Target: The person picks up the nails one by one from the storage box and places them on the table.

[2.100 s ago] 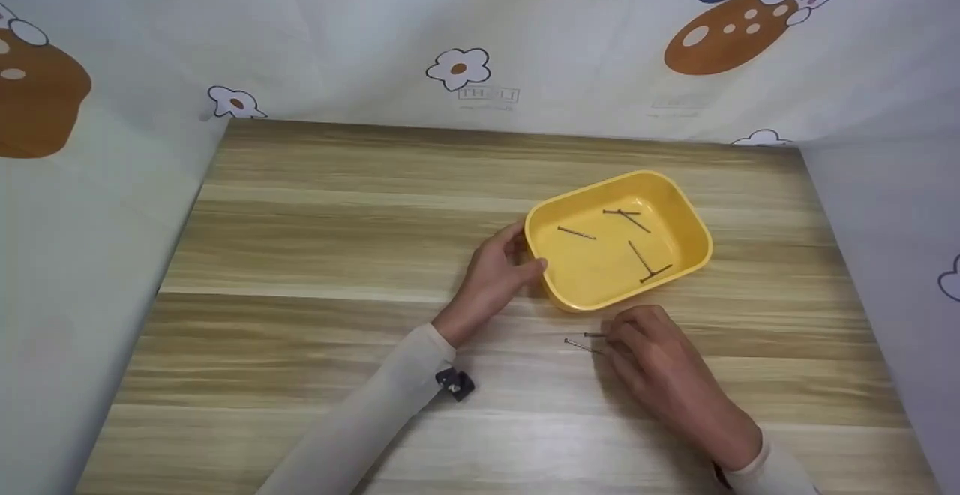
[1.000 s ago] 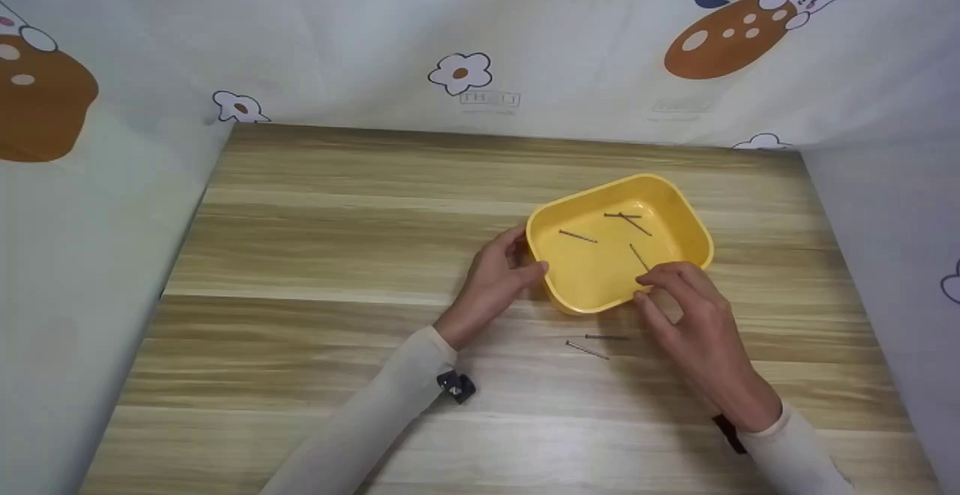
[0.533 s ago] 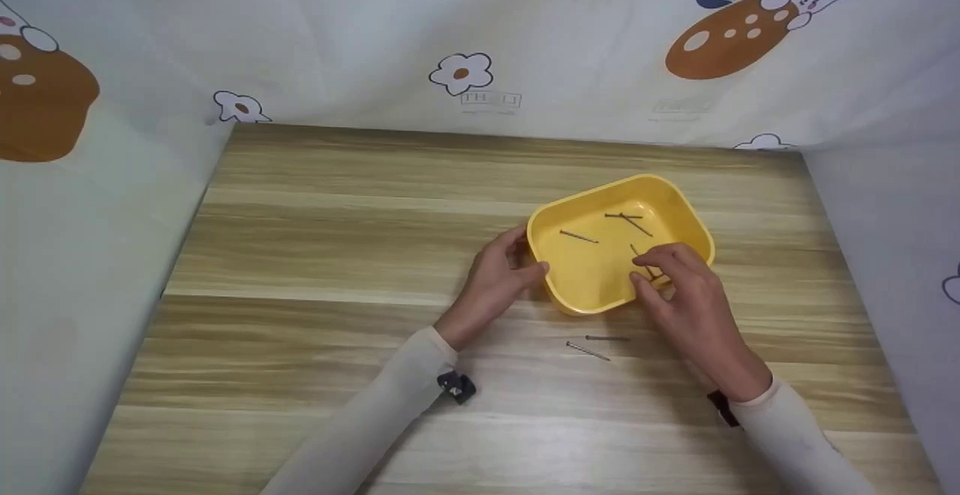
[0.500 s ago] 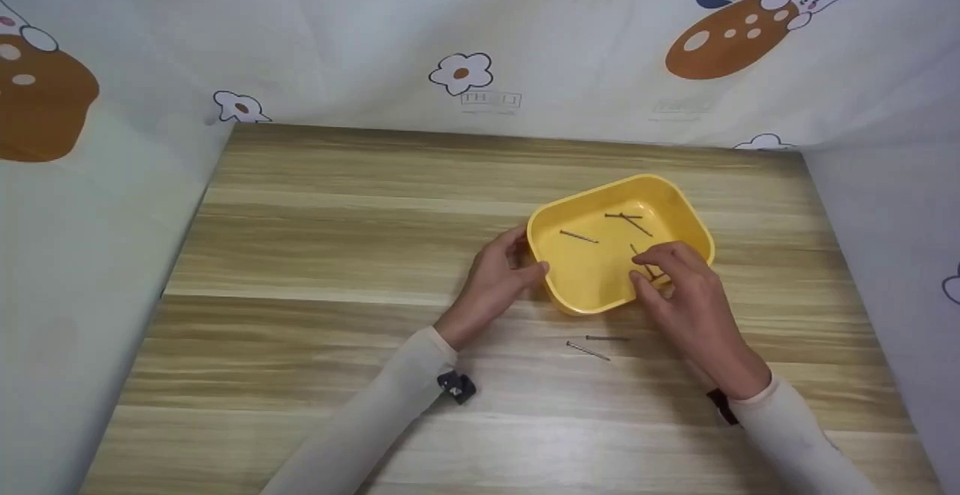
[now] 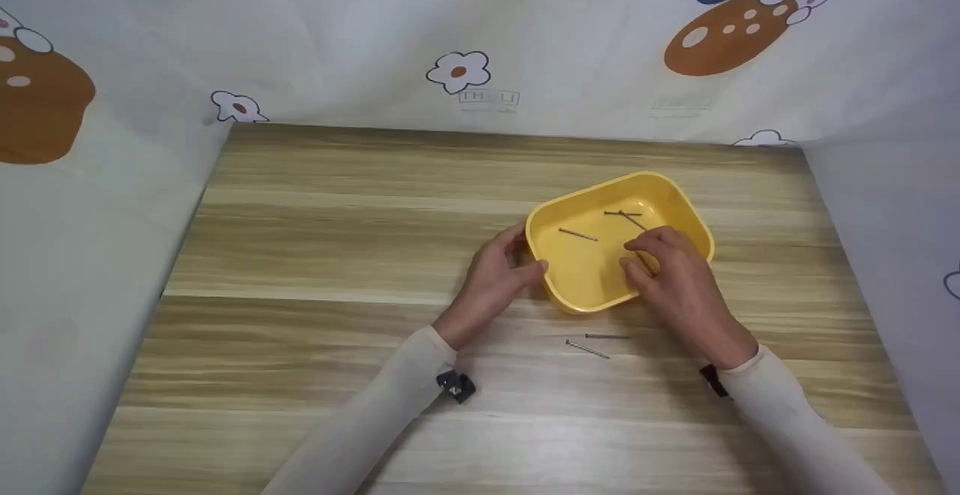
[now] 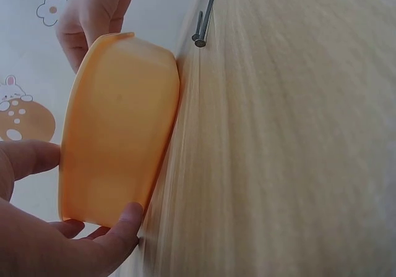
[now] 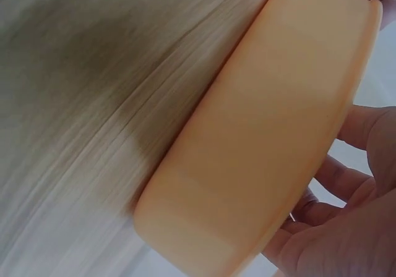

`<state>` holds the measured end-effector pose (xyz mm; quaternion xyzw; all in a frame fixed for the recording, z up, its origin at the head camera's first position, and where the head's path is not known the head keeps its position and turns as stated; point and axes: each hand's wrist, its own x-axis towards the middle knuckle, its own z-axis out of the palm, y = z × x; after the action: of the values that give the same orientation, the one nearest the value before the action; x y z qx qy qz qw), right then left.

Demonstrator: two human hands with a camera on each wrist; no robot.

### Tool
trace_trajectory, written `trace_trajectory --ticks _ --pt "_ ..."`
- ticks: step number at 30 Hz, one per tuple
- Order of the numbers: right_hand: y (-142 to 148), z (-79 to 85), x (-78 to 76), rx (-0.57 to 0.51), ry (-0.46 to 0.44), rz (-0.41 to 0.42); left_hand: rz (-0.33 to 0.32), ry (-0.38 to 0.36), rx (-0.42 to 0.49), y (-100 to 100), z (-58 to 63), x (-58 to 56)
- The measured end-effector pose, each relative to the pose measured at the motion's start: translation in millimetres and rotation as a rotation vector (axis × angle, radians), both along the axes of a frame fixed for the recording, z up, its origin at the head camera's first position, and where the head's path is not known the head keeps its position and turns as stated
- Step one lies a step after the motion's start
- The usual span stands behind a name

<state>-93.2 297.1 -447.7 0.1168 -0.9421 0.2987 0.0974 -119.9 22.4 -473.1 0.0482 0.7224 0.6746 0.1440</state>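
A yellow plastic tray (image 5: 592, 277) stands on the wooden table, right of centre, with several nails inside. My left hand (image 5: 491, 277) grips its left end, thumb at the rim and fingers against the outer wall; the left wrist view also shows this left hand (image 6: 68, 234). My right hand (image 5: 682, 285) reaches over the near right rim into the tray. Its thumb and forefinger are apart, and part of a nail (image 5: 645, 262) on the tray floor shows between them. Another nail (image 5: 577, 235) lies at the tray's left. Two nails cross near the far wall.
Two loose nails lie on the table in front of the tray, one slanted nail (image 5: 587, 349) and one nearly level nail (image 5: 607, 337). A patterned sheet (image 5: 360, 45) hangs behind the wooden table (image 5: 315, 255) and along both sides.
My right hand has gone from the loose nails on the table up over the tray's near rim and deeper inside. The left hand and the tray stay in place.
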Motion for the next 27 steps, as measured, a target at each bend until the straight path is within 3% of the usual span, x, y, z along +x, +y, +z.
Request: trace_trajectory --ticks 11,27 --pt "1 -2.2 -12.0 0.042 -0.098 0.000 0.002 -0.033 -0.020 1 1.0 0.0" --pt "3 -4.2 -33.2 0.105 -0.142 0.045 -0.011 0.013 -0.042 -1 -1.9 -0.7"
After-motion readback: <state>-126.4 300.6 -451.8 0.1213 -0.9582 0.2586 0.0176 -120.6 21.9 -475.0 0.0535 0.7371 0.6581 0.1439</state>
